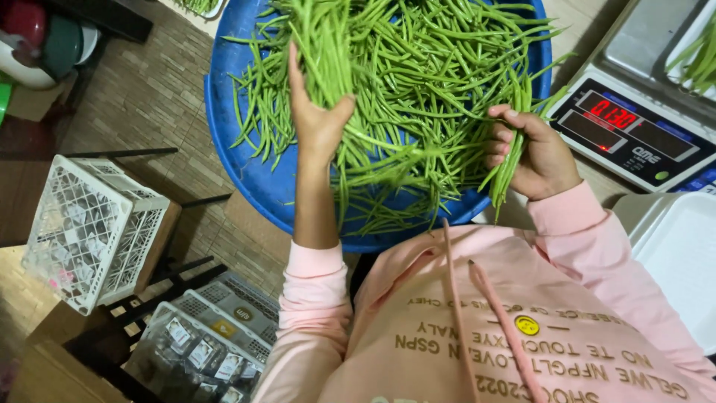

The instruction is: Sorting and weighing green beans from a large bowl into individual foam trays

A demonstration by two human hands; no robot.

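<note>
A big blue round tub (pixel 246 168) holds a heap of long green beans (pixel 425 82). My left hand (pixel 317 123) is raised over the tub and grips a bunch of green beans that stands up from the heap. My right hand (pixel 533 153) is at the tub's right rim, its fingers curled around a smaller bundle of beans (pixel 511 160) that hangs down from the fist. Both arms wear pink sleeves.
A digital scale (pixel 634 127) with a lit red display stands at the right, with some beans on its pan (pixel 697 60). A white foam tray (pixel 682 261) lies below it. A white plastic crate (pixel 89 231) and grey crates (pixel 209 336) stand at the left on the floor.
</note>
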